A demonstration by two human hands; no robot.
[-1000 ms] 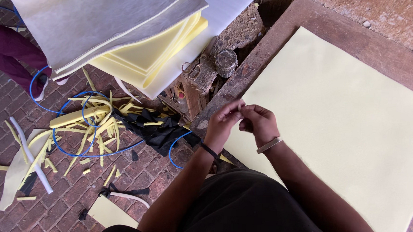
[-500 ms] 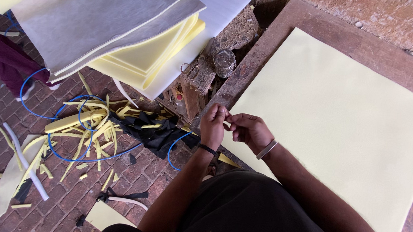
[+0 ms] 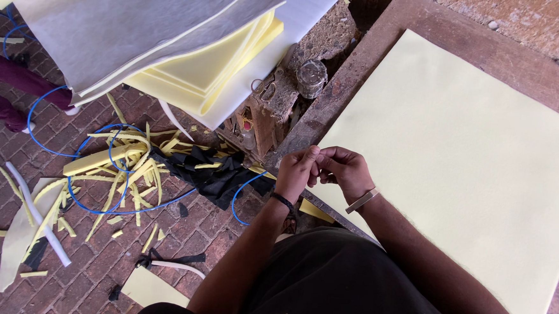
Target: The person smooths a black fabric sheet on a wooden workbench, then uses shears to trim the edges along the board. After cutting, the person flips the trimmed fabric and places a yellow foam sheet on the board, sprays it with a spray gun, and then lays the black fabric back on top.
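left hand and right hand touching, fingertips pinched together on something too small to tell, over yellow foam sheet corner

Person wears a black garment with pale print near the hem. Left wrist carries a thin black band. Right wrist carries a flat metal-coloured bracelet. Forearms bare, no sleeves.

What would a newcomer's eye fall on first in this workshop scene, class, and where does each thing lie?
First the large pale yellow foam sheet, spread over the wooden table at right. Next the left hand and right hand, held together at the sheet's near edge; what they pinch is too small to tell. Then the yellow offcut strips tangled with a blue cord on the brick floor at left.
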